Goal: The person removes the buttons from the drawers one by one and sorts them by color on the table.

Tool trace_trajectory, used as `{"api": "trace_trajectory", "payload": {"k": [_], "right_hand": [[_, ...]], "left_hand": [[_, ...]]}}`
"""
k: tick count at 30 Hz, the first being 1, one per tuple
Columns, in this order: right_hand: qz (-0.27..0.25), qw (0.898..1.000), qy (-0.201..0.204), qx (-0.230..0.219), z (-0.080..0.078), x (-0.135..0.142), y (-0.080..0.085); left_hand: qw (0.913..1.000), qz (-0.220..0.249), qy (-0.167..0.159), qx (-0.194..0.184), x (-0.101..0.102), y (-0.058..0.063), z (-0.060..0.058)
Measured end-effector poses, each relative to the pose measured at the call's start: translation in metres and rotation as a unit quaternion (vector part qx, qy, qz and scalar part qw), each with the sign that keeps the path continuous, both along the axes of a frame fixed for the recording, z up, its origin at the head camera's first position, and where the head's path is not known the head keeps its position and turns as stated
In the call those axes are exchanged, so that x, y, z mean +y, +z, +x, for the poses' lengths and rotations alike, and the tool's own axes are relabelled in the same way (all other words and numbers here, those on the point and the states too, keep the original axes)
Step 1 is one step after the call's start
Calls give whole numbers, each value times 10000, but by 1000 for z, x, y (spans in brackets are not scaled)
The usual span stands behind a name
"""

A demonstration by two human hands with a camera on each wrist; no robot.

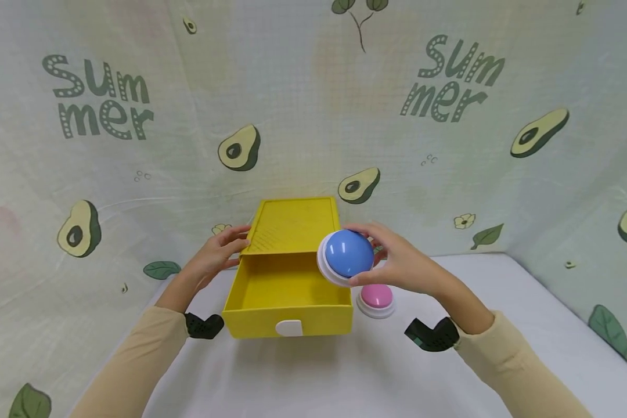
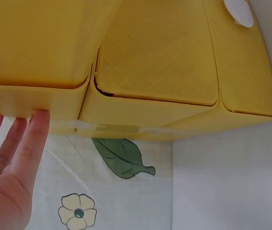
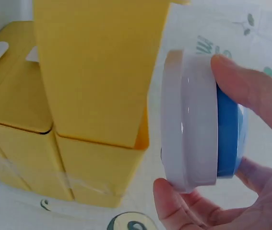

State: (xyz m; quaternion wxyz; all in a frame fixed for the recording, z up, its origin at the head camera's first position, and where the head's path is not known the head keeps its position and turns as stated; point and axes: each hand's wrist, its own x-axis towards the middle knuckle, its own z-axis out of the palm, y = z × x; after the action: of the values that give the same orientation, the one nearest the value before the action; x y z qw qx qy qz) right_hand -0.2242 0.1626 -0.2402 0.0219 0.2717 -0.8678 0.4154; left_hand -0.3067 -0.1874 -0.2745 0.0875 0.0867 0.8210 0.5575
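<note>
My right hand [image 1: 404, 261] holds a round push button with a blue dome [image 1: 349, 254] and a white base [image 3: 193, 120], thumb and fingers around its rim. The button is tilted beside the right wall of a pulled-out yellow drawer [image 1: 253, 323]. That drawer belongs to a stacked yellow drawer cabinet [image 1: 296, 223]; no item shows inside the visible part. At the cabinet's left side, my left hand [image 1: 214, 255] touches the upper edge with fingers extended. In the left wrist view, its fingertips [image 2: 41, 117] meet the yellow side.
A pink push button [image 1: 377, 296] with a white base stands on the white table [image 1: 439, 377], right of the drawer. White pull tabs [image 1: 289, 328] mark the drawer fronts. A patterned cloth [image 1: 292, 87] with avocados hangs behind the cabinet.
</note>
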Motion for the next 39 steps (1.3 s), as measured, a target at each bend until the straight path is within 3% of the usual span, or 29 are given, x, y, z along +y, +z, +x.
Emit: {"api": "trace_trajectory", "payload": {"k": [13,29,39], "right_hand": [[-236,9946,-970,-291,8,29,-32],[-19,9830,-1647,-812,8,47,-86],[138,9746,-1856,-1248,2,50,-123]], "left_hand": [[9999,-26,96,22,-2,0,-5],[9999,-57,121,41,-1,1,-2],[10000,7,31,8,-1,0,-3]]}}
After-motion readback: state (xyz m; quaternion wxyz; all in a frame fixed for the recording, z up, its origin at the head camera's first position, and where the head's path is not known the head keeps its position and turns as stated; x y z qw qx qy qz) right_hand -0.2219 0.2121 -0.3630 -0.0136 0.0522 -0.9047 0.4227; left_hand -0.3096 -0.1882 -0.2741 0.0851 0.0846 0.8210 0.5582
